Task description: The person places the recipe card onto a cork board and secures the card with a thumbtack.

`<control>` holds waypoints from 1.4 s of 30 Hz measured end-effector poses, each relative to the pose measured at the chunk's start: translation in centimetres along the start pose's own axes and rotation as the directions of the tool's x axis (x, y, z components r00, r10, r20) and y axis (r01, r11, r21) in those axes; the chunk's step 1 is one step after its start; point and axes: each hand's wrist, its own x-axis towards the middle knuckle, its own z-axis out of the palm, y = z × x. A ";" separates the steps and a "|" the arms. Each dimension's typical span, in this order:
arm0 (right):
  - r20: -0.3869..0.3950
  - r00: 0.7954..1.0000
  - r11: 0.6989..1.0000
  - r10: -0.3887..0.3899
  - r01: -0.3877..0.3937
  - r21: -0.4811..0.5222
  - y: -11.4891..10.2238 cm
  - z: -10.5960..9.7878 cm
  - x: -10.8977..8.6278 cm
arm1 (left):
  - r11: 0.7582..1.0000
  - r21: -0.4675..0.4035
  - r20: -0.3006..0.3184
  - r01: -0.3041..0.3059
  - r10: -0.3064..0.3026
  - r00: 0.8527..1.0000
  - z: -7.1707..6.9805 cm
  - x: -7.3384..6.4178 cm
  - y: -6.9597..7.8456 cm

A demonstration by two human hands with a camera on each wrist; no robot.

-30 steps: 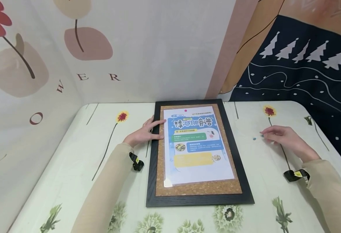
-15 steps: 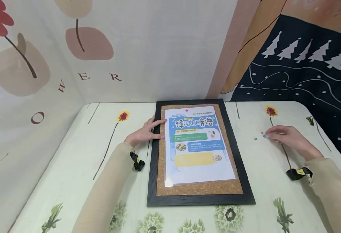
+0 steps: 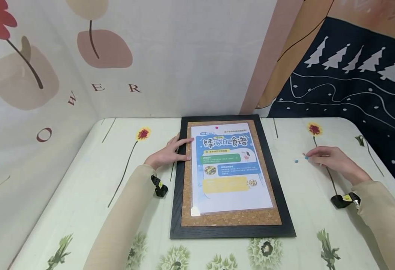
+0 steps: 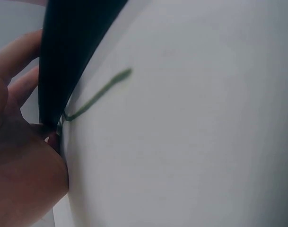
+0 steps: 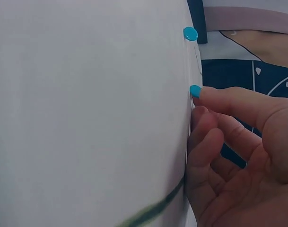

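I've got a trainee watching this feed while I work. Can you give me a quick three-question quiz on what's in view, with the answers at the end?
1. Multiple choice: what colour is the round dot near the top edge of the sheet? A) green B) pink C) black
2. True or false: the left hand touches the left side of the black frame.
3. Count: in the right wrist view, how many round blue pieces show near the right hand?

Key:
1. B, pink.
2. True.
3. Two; a fingertip meets one of them, and the other lies apart.
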 end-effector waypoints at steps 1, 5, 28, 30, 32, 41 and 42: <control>0.000 1.000 1.000 -0.001 0.001 0.001 0.0 0.0 0.0 | 1.000 -0.001 0.001 -0.001 0.001 1.000 0.0 0.0 0.0; -0.012 1.000 1.000 0.003 -0.003 0.004 -0.1 0.1 0.1 | 1.000 -0.010 0.002 0.002 -0.002 1.000 -0.1 -0.1 0.1; 0.006 0.997 0.964 -0.079 0.075 0.256 -1.7 0.9 -0.5 | 1.000 0.012 0.005 0.014 -0.014 1.000 0.0 0.0 0.2; 0.003 0.996 0.955 -0.093 0.089 0.283 -2.1 1.2 -0.5 | 1.000 0.013 0.006 0.017 -0.017 1.000 -0.1 0.0 0.3; 0.006 0.995 0.949 -0.101 0.094 0.300 -2.3 1.5 -0.4 | 1.000 0.017 0.007 0.020 -0.020 1.000 -0.1 0.0 0.3; 0.019 0.994 0.962 -0.112 0.104 0.253 -4.0 2.6 0.2 | 1.000 0.016 0.005 0.019 -0.019 1.000 -0.1 0.1 0.2; 0.023 0.993 0.964 -0.113 0.104 0.245 -4.1 2.7 0.3 | 1.000 0.016 0.004 0.019 -0.019 1.000 -0.1 0.1 0.1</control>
